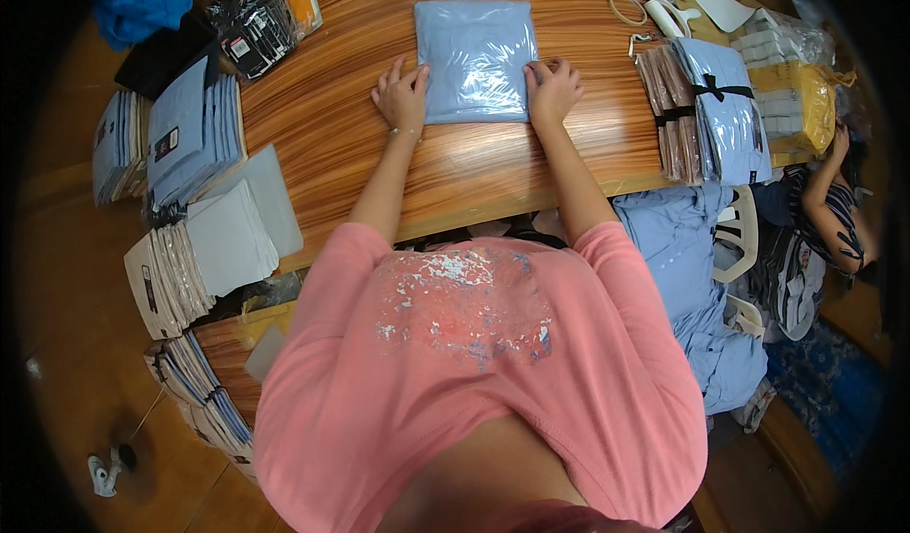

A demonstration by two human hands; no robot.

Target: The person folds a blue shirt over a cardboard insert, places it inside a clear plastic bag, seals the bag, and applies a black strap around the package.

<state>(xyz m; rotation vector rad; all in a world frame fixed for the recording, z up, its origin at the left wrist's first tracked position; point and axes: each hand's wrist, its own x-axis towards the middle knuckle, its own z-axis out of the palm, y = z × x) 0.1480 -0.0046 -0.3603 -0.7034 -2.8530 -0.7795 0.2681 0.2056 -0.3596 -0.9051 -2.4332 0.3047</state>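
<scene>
A folded light blue shirt in a clear plastic bag (477, 64) lies flat on the striped wooden table (332, 107) before me. At the bag's left edge is my left hand (402, 100), its thumb and bent fingers closed on the edge. My right hand (553, 95) pinches the opposite edge between thumb and fingers. Both forearms reach forward, and the bag lies level between the hands. Light glints off the wrinkled plastic, and the parts of the bag under my fingertips are hidden.
Stacks of folded blue shirts (180, 149) and beige packets (169, 277) stand at left. On the right are a bundle of blue shirts tied with black ribbon (725, 107), a tape roller (666, 17) and a yellow-wrapped pack (801, 107). Another person's arm (827, 187) shows at far right.
</scene>
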